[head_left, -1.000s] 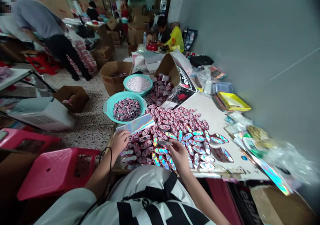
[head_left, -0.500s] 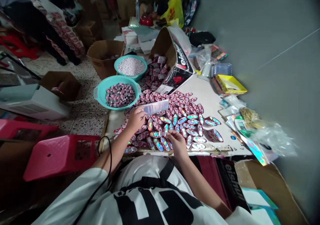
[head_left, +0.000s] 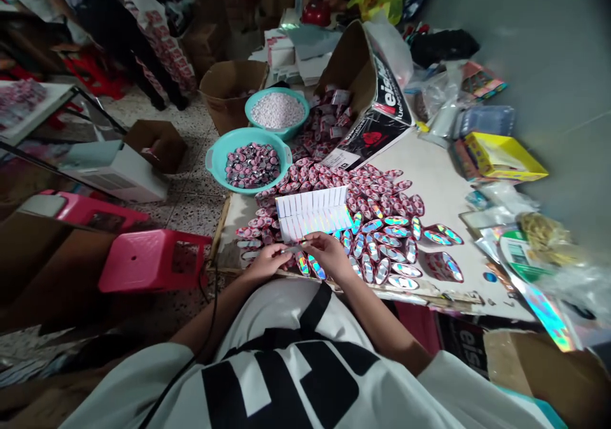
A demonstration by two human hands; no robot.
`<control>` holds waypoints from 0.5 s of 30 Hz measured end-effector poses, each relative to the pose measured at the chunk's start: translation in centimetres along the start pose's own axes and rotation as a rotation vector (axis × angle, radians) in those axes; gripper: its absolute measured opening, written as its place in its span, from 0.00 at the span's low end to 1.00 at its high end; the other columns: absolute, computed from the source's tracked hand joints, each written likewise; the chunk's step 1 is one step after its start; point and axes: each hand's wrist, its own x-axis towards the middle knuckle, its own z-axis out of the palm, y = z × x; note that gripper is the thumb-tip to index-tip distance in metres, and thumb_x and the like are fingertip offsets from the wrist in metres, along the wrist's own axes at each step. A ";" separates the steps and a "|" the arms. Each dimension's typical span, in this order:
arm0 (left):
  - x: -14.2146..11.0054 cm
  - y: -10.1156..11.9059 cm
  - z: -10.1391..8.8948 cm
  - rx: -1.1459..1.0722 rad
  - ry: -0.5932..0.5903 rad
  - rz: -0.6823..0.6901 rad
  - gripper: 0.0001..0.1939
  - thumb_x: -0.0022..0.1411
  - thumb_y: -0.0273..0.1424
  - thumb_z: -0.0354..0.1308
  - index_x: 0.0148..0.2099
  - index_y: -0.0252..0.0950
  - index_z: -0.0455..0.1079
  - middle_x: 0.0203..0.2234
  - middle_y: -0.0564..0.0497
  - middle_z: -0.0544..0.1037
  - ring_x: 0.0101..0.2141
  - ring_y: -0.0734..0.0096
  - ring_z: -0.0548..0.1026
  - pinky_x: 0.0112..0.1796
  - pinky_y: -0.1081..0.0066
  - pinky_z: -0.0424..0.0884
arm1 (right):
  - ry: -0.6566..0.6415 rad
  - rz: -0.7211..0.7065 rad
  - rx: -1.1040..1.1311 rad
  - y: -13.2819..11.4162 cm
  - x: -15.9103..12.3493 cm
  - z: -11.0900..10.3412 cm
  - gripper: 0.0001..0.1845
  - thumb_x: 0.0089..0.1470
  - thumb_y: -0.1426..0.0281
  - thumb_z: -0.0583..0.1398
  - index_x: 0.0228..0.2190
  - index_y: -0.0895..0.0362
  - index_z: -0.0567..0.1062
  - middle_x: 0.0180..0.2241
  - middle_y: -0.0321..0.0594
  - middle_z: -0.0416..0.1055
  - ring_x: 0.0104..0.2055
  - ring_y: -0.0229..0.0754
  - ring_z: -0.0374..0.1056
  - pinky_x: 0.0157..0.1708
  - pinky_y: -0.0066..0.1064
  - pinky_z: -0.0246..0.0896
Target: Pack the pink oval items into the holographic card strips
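My left hand (head_left: 270, 261) is closed with fingertips pinched at one end of a small pale strip (head_left: 292, 249), close to my body at the table edge. At the strip's other end, the fingers of my right hand (head_left: 328, 255) pinch together. Just beyond my hands lies a white sheet of stickers (head_left: 312, 206), creased across the middle and marked into narrow shiny strips. It rests on many red-and-pink oval pieces (head_left: 382, 187) spread over the table. Nearer and to the right, several oval pieces (head_left: 391, 239) have shiny rainbow tops. What lies under my fingers is partly hidden.
Two teal basins stand at the left: one of pink-and-silver round pieces (head_left: 252, 166), one of white beads (head_left: 277, 111). A tipped black carton (head_left: 372, 126) spills packed pieces. A yellow tray (head_left: 506, 156) and plastic bags lie right. Pink stools (head_left: 147, 260) stand left; a person stands behind.
My left hand has let go of the sticker sheet, which now lies opened out on the pieces. That hand has come back towards my body and meets my right hand at the small strip.
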 end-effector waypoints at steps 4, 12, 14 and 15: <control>0.8 -1.0 -1.0 0.053 0.073 -0.005 0.22 0.57 0.48 0.57 0.39 0.32 0.73 0.26 0.50 0.77 0.26 0.73 0.72 0.28 0.73 0.69 | 0.007 0.024 -0.053 1.4 1.0 0.2 0.17 0.41 0.59 0.68 0.31 0.56 0.75 0.25 0.36 0.74 0.27 0.39 0.69 0.30 0.31 0.63; 1.0 -0.6 -2.1 0.335 0.140 0.074 0.19 0.59 0.44 0.52 0.35 0.32 0.74 0.25 0.50 0.77 0.28 0.71 0.72 0.30 0.73 0.66 | -0.008 -0.385 -1.063 2.2 3.6 -0.7 0.25 0.54 0.69 0.57 0.55 0.52 0.69 0.59 0.47 0.65 0.60 0.53 0.59 0.57 0.46 0.53; 0.8 0.1 -2.1 0.367 0.139 0.112 0.18 0.60 0.42 0.51 0.35 0.32 0.74 0.26 0.50 0.77 0.29 0.71 0.72 0.31 0.73 0.65 | -0.036 -0.386 -1.244 2.3 4.9 -1.4 0.30 0.53 0.65 0.59 0.58 0.51 0.66 0.64 0.46 0.57 0.65 0.56 0.50 0.61 0.51 0.45; 0.8 0.4 -2.0 0.371 0.123 0.123 0.18 0.60 0.42 0.52 0.35 0.32 0.74 0.27 0.50 0.77 0.30 0.70 0.72 0.32 0.73 0.65 | -0.050 -0.362 -1.290 2.5 5.6 -1.8 0.32 0.53 0.62 0.60 0.59 0.51 0.65 0.65 0.46 0.55 0.66 0.56 0.48 0.61 0.52 0.42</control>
